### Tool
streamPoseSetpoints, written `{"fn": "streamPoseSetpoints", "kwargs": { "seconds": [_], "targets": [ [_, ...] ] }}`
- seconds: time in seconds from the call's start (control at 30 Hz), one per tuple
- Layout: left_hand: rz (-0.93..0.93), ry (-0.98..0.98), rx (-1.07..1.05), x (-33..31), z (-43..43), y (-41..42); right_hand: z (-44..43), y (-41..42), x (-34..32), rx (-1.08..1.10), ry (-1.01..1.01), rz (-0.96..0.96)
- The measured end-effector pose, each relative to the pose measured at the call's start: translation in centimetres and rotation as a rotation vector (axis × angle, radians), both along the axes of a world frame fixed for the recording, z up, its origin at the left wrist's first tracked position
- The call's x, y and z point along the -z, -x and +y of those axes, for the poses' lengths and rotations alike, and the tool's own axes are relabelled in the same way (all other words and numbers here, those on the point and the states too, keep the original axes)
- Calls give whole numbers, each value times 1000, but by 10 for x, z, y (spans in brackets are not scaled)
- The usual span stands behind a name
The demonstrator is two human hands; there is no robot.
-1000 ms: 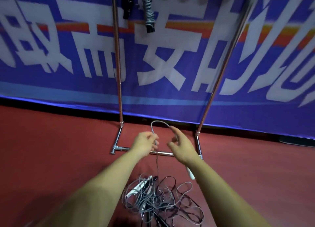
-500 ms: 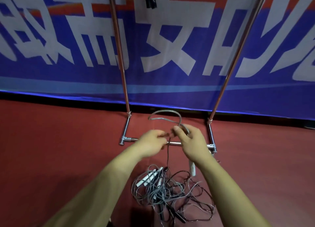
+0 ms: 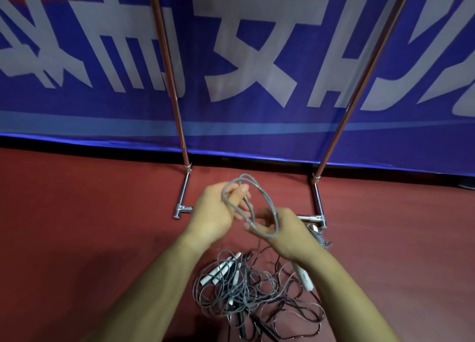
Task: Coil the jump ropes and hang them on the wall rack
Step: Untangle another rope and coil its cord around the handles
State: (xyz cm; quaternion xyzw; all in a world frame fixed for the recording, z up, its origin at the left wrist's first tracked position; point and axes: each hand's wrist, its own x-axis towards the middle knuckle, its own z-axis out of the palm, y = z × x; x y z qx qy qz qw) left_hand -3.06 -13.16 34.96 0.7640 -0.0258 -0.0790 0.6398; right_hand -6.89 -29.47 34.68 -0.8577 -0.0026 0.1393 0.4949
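– Jump rope (image 3: 268, 201), grey: where is it sitting?
– It is looping in the air on the near side of the rack (image 3: 172, 84), between both hands.
– Hands?
– Left hand (image 3: 216, 208) is curling its fingers through the loop's far end. Right hand (image 3: 288, 231) is pinching the near end, with a white handle (image 3: 304, 277) hanging below its wrist.
– Remainder?
– Tangled pile of ropes (image 3: 246, 295) is lying on the red floor (image 3: 77, 226), nearer still.
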Motion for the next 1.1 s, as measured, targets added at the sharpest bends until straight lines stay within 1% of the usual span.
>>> {"fn": "streamPoseSetpoints", "kwargs": {
  "seconds": [0.07, 0.1, 0.13, 0.2, 0.23, 0.27, 0.33, 0.37, 0.4, 0.43, 0.47, 0.5, 0.6, 0.67, 0.73, 0.77, 0.83, 0.87, 0.9, 0.97, 1.0, 1.03, 1.07, 1.1],
  "targets": [
    [60, 222, -58, -15, -1, -3, 8, -2, 1, 5, 12, -24],
    [80, 278, -73, -22, -1, -3, 11, -2, -1, 37, 20, -58],
    [103, 325, -78, -25, 0, -5, 13, -4, -3, 94, 13, -91],
    [168, 322, -25, -19, 5, -10, 14, -8, -8, 217, -121, -124],
    [206, 259, 56, -11, 9, -11, 15, -11, -10, 253, -246, -115],
    [233, 157, 184, -3, 11, -10, 15, -12, -15, 277, -382, -97],
    [254, -137, 452, 14, 12, -4, 16, -15, -23, 298, -653, -38],
    [248, -293, 524, 20, 12, -2, 16, -15, -27, 299, -743, -13],
    [227, -421, 533, 23, 12, 0, 16, -15, -30, 292, -785, -4],
    [187, -527, 500, 24, 13, -1, 14, -16, -32, 275, -786, -12],
    [155, -587, 424, 24, 14, -2, 12, -17, -31, 256, -749, -27],
    [144, -579, 337, 22, 15, -2, 9, -18, -28, 242, -693, -30],
    [148, -361, 122, 16, 13, -5, 1, -17, -14, 181, -430, 34],
    [107, -237, 22, 9, 8, -6, -1, -12, -6, 44, -235, 78],
    [121, -30, -49, -3, 1, -5, 2, -8, -1, -45, -103, 95],
    [147, 78, -76, -8, -3, -6, 3, -9, 2, -56, -44, 64],
    [187, 250, -97, -15, -5, -7, 5, -12, 2, 6, 37, -31],
    [207, 306, -96, -14, -5, -8, 5, -14, -2, 56, 29, -90],
    [226, 332, -76, -13, -3, -9, 6, -14, -7, 100, -36, -146],
    [214, 260, 84, -9, 3, -9, 7, -17, -16, 162, -238, -221],
    [187, 214, 189, -7, 4, -7, 9, -18, -21, 188, -345, -235],
    [153, 209, 250, -7, 4, -6, 11, -19, -24, 218, -458, -221],
    [117, 247, 234, -9, 3, -5, 12, -19, -27, 255, -566, -183],
    [78, 324, 161, -12, 3, -6, 12, -20, -28, 292, -646, -146]
  ]
}}
